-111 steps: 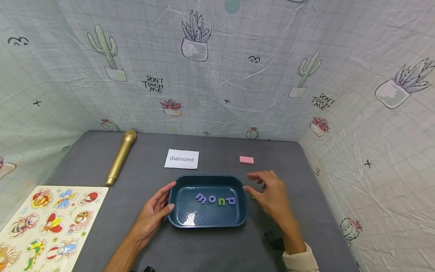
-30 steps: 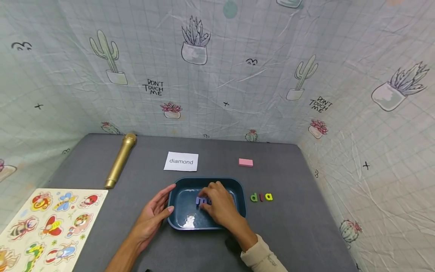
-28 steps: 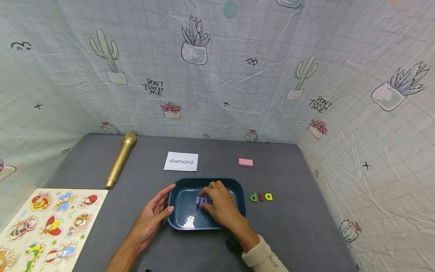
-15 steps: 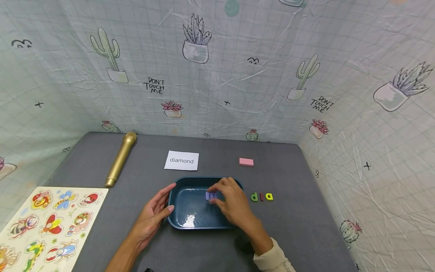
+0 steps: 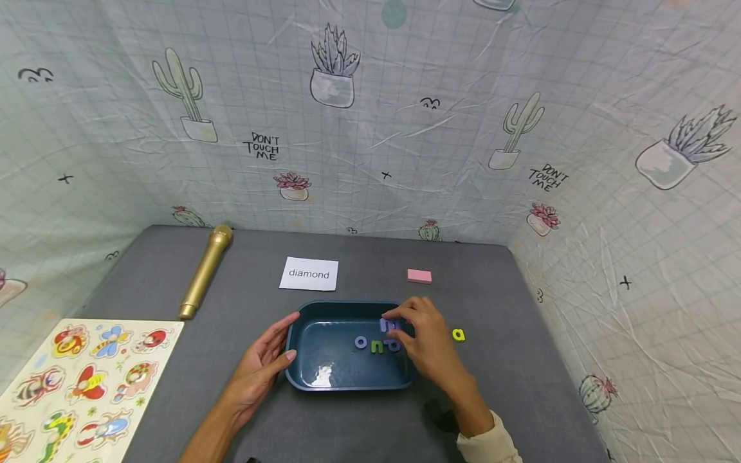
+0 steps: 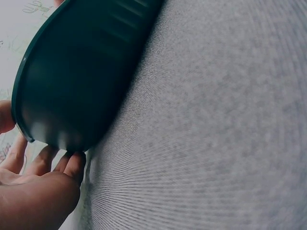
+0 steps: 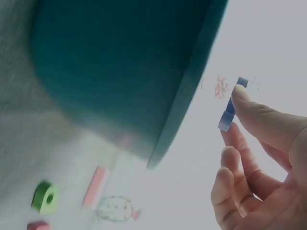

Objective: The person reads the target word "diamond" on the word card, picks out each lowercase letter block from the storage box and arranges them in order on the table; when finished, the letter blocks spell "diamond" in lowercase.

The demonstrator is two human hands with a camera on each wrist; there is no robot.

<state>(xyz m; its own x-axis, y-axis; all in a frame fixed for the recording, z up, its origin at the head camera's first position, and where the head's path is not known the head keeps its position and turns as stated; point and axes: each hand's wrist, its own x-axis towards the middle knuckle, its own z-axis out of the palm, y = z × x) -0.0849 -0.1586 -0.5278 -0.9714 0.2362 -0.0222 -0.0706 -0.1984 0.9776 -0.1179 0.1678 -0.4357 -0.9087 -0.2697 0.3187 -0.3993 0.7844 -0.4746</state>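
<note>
Puzzle board (image 5: pixel 87 379): cut off at frame's left and bottom edges. Letters beside yellow a (image 5: pixel 458 334): hidden behind right hand (image 5: pixel 428 344). Tray (image 7: pixel 144 72): blurred in right wrist view.

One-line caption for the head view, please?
Right hand pinches purple letter m over blue tray; left hand steadies it.

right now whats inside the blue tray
Three small letters lie in the blue tray: a purple o, a green n and a purple letter partly covered by the right hand, which pinches a purple m above them.
</note>
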